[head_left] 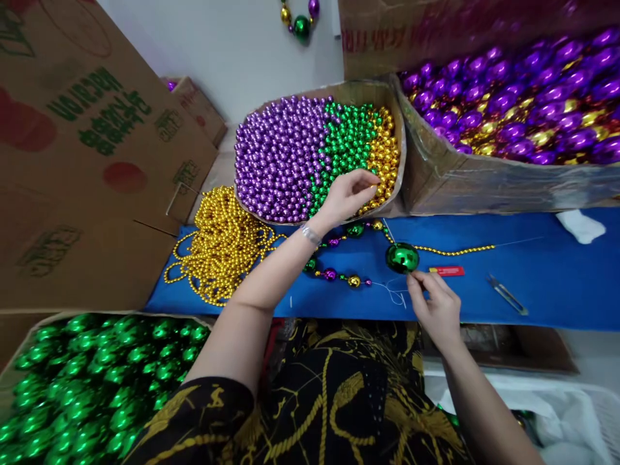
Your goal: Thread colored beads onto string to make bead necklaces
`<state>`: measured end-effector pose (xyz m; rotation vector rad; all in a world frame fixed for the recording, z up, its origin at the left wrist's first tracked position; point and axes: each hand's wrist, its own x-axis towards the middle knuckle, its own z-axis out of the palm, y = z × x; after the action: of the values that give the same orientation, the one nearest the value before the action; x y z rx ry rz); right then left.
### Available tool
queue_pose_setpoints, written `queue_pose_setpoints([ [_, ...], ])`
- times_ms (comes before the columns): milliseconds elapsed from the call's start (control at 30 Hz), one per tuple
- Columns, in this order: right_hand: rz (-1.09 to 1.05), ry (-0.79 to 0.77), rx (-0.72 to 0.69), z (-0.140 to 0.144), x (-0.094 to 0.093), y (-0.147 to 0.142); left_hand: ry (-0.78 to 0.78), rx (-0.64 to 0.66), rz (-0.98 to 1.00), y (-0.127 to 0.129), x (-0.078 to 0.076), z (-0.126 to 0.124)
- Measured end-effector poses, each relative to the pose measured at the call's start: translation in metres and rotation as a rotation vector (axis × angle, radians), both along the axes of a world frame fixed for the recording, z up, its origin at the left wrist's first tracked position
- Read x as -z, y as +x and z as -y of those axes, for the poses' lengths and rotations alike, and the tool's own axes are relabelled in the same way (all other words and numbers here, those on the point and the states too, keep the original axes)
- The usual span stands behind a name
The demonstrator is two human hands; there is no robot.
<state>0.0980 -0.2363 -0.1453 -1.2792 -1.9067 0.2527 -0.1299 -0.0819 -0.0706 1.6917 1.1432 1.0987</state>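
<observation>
Work mat (533, 284): lay across the middle, in front of the boxes and just beyond the person's lap.
Bead box (387, 97): stood behind the mat at centre, small beads in three groups side by side inside it.
Left hand (346, 194): reached over the box's near rim, fingertips among the small beads on the right side.
Bead-strand pile (223, 245): lay on the mat's left end, left of the forearm.
Large bead (402, 257): sat on the mat, just beyond the right hand (433, 303).
Beaded string (339, 258): lay on the mat between the two hands.
Snips (506, 294): lay on the mat, right of the right hand.
Right carton (484, 181): stood right of the bead box, touching it.
Near-left box (97, 381): sat before the mat, left of the lap.
</observation>
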Motion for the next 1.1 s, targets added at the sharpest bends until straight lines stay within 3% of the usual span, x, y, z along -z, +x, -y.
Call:
queue_pose_setpoints([
  [67, 0.000, -0.004, -0.030, 0.000, 0.000, -0.001, -0.252, 0.024, 0.377, -0.005, 0.002, 0.024],
  [133, 0.001, -0.008, -0.060, -0.001, -0.001, -0.003, -0.453, 0.037, 0.635, -0.007, 0.007, 0.045],
  [267, 0.009, 0.008, -0.086, -0.001, -0.003, -0.005, -0.595, 0.006, 0.844, -0.008, 0.019, 0.064],
  [700, 0.030, 0.050, -0.084, 0.001, -0.002, -0.002, -0.571, 0.087, 0.795, -0.007, 0.019, 0.072],
  [933, 0.087, 0.137, -0.045, -0.003, 0.013, 0.008, -0.428, 0.191, 0.501, -0.008, 0.023, 0.074],
  [1100, 0.041, 0.147, -0.053, -0.004, 0.021, 0.009, -0.486, 0.156, 0.654, 0.000, 0.026, 0.075],
])
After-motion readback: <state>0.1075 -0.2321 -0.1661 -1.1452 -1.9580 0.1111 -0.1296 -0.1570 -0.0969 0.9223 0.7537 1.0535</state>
